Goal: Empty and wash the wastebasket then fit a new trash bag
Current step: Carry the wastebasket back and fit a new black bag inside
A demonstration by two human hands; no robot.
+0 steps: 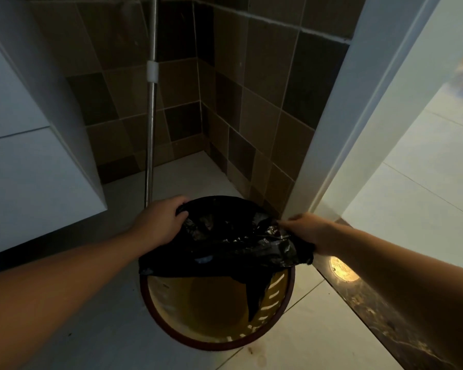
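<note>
The corner is dim, its brown wall tiles (251, 108) murky. Daylight enters from the right through the doorway, washing the pale floor (417, 188) there nearly white. A bright glare spot (342, 269) shines on the dark threshold (372, 311). Straight edges bow toward the frame's borders, and the far-right corner is blurred.

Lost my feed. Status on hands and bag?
Left hand and right hand both grip black bag. Bag half across wastebasket rim. Metal pole behind, clear.
</note>
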